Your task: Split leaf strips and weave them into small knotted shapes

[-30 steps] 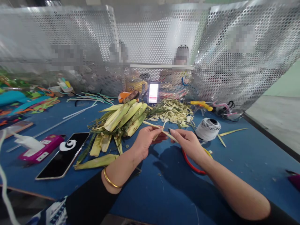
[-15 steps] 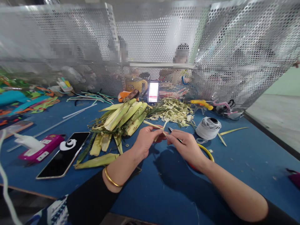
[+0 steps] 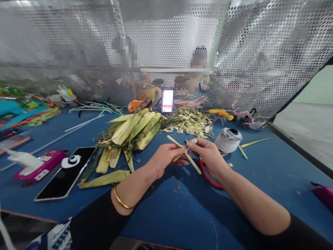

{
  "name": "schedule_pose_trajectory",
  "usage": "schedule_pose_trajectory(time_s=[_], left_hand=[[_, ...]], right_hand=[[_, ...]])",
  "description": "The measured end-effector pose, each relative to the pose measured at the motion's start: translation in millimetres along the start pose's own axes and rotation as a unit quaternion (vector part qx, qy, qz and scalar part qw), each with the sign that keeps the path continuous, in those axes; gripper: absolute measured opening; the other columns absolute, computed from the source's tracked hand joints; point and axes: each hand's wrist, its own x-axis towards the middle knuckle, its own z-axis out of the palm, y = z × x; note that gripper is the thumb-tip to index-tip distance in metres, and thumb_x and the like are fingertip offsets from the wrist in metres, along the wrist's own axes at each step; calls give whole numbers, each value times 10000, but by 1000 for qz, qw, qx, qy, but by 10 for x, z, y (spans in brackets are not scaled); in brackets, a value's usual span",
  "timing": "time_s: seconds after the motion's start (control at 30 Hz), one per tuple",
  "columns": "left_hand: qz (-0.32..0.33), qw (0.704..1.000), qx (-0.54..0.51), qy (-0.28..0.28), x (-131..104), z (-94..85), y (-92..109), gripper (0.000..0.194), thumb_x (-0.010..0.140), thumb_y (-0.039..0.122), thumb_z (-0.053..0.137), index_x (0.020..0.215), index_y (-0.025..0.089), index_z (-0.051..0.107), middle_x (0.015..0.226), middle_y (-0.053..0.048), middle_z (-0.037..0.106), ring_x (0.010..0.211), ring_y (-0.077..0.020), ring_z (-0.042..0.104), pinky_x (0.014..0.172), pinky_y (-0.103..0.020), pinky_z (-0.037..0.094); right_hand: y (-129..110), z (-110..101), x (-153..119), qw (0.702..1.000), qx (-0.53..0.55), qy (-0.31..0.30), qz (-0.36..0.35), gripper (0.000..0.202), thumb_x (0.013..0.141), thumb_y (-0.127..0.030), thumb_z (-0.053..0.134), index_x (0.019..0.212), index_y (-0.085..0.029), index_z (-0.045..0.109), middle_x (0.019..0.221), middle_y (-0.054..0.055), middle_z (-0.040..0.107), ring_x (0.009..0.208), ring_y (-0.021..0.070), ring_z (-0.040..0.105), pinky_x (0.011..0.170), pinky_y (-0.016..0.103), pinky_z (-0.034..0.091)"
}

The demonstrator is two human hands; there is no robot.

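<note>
Between the fingers of the left hand (image 3: 166, 158) and the right hand (image 3: 209, 154), a pale husk strip (image 3: 194, 165) is held above the table (image 3: 166, 215). Its long axis slants, one end pointing away and to the left past the left fingers, the other toward the wearer and to the right, just below the right fingers. It is narrow, flat-looking and straight, with a dry, fibrous look. A second strip (image 3: 193, 142) crosses it in an X, rising toward the right fingers. The left fingers are closed on the husk strip near the crossing; the right fingers pinch the second strip's upper end. Scissors (image 3: 210, 180) with a smooth, curved red handle show under the right hand; their dark tip lies close to the fingertips.

Beyond the left fingers lies a heap of ribbed, yellow-green corn husks (image 3: 132, 130); straight beyond both hands' fingers, curly shredded scraps (image 3: 192, 121). Right of the right fingers stands a rounded spool of fuzzy white thread (image 3: 228, 141).
</note>
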Motion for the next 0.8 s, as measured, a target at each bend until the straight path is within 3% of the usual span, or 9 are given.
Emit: schedule_pose_trajectory(time_s=[0.33, 0.5, 0.57, 0.67, 0.73, 0.8], left_hand=[[8, 1000, 28, 2, 41, 19, -79, 148, 733, 270, 728, 709, 130, 686, 633, -53, 693, 588, -140, 662, 672, -268, 516], [2, 1000, -26, 16, 31, 2, -42, 172, 766, 276, 698, 868, 138, 705, 778, -78, 733, 705, -162, 697, 676, -246, 508], [3, 998, -59, 24, 40, -10, -29, 167, 764, 214, 693, 914, 141, 694, 813, -79, 736, 745, -161, 700, 689, -234, 507], [16, 994, -103, 36, 71, -26, -27, 188, 747, 136, 692, 933, 135, 669, 816, -74, 733, 755, -149, 695, 715, -228, 509], [33, 990, -128, 41, 90, -28, -34, 224, 737, 99, 685, 956, 129, 652, 809, -67, 729, 742, -146, 689, 723, -233, 510], [50, 986, -152, 47, 95, -17, -45, 236, 736, 69, 663, 963, 125, 635, 793, -60, 724, 723, -140, 680, 721, -235, 510]], right_hand=[[27, 32, -24, 995, -78, 33, -43, 224, 690, -365, 680, 575, -194, 593, 587, -7, 606, 622, 145, 533, 666, 299, 419], [19, -52, 43, 979, -141, 95, -116, 260, 776, -413, 613, 895, -185, 650, 823, 44, 682, 780, 191, 598, 746, 328, 449], [-24, -85, 38, 960, -178, 129, -176, 246, 806, -389, 594, 941, -187, 626, 875, 57, 678, 817, 195, 601, 767, 329, 449], [-102, -90, -33, 908, -286, 140, -271, 167, 855, -348, 556, 801, -199, 608, 791, 44, 652, 764, 181, 582, 744, 316, 428], [-128, -57, -100, 872, -367, 99, -308, 221, 882, -337, 529, 720, -203, 599, 728, 29, 640, 720, 170, 574, 723, 308, 404], [-113, -2, -158, 852, -429, 43, -296, 252, 887, -352, 529, 701, -205, 615, 698, 16, 641, 679, 159, 568, 680, 293, 381]])
